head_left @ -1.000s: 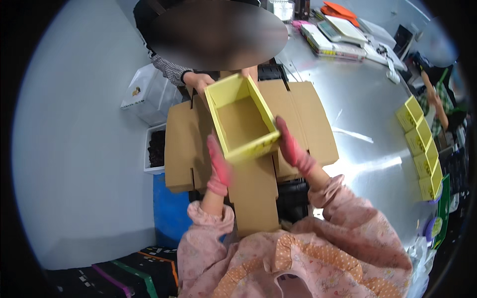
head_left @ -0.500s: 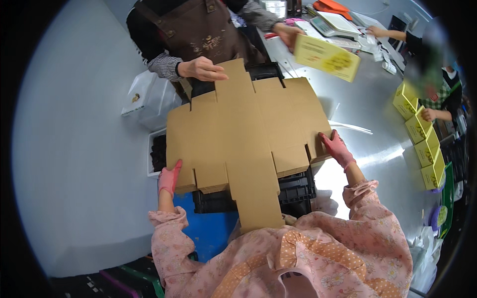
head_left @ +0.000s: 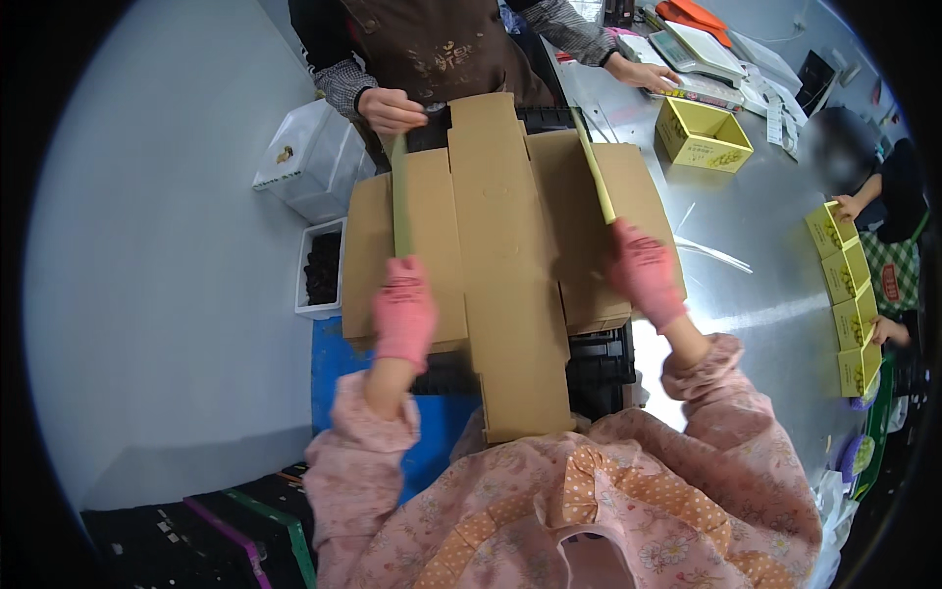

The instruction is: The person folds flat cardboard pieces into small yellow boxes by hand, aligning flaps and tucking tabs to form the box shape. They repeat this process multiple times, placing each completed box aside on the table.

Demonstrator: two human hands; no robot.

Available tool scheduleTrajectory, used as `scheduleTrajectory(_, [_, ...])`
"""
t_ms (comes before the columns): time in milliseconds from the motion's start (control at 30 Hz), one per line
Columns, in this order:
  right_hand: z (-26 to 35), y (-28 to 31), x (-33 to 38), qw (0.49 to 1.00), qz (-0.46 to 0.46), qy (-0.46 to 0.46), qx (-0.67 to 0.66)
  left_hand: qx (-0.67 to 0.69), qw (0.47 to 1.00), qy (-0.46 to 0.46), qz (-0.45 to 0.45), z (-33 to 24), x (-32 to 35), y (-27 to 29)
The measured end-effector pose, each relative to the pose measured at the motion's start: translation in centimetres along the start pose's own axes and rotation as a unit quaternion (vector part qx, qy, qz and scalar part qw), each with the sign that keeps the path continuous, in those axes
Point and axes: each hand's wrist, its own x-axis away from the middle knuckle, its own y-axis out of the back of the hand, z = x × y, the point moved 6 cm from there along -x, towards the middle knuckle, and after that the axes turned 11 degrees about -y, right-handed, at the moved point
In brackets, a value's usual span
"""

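Note:
A brown cardboard box blank (head_left: pixel 505 245) lies on top of a stack of similar blanks (head_left: pixel 648 187), its long middle strip running away from me. Its two side flaps stand up, showing pale yellow-green edges. My left hand (head_left: pixel 403 304), in a pink glove, is closed at the near end of the left flap (head_left: pixel 400 196). Opposite it, my right hand (head_left: pixel 645 270), gloved the same, pinches the near end of the right flap (head_left: pixel 593 167). Both hands are slightly smeared by motion, with the fingertips partly hidden.
Black crates (head_left: pixel 601 363) sit beneath the stack. Across from me stands a person in a brown apron (head_left: pixel 442 54), one hand (head_left: pixel 392 110) near the far end. A yellow open box (head_left: pixel 705 137) and a scale (head_left: pixel 702 49) stand on the metal table (head_left: pixel 775 265). At right are several more yellow boxes (head_left: pixel 844 270).
My hands have moved inward from the stack's outer sides, and the top blank's side flaps are now raised. The co-worker has set the yellow box on the table and let go of it.

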Motion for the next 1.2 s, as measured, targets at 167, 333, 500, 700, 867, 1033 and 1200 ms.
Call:
scheduleTrajectory(167, [5.7, -4.0, 2.3, 0.998, 0.034, 0.038, 0.039, 0.156, 0.981, 0.014, 0.113, -3.4, -0.4, -3.8])
scheduleTrajectory(333, [-2.9, -2.3, 2.5, 0.990, 0.018, -0.099, -0.100, 0.077, 0.983, 0.165, 0.028, 2.2, 2.4, -3.7])
scheduleTrajectory(500, [-1.6, -3.1, 3.5, 0.959, 0.166, -0.196, -0.121, 0.136, 0.956, 0.247, 0.084, 4.1, 1.6, -5.7])
scheduleTrajectory(700, [-3.4, -4.6, -0.3, 0.879, 0.205, -0.264, -0.339, 0.641, 0.694, 0.302, 0.126, 6.3, 0.6, -6.4])
scheduleTrajectory(867, [1.2, -0.6, -1.1, 0.955, 0.185, -0.133, -0.192, 0.340, 0.923, 0.162, 0.083, 2.9, -1.2, 1.0])
scheduleTrajectory(1033, [7.6, 0.3, 0.8, 0.978, -0.056, -0.016, -0.202, -0.063, 0.997, 0.008, 0.045, -8.4, -4.0, 4.8])
scheduleTrajectory(1200, [6.9, 0.2, 1.4, 0.887, 0.072, 0.184, -0.418, 0.372, 0.891, -0.173, 0.195, -5.2, -2.6, 3.7])
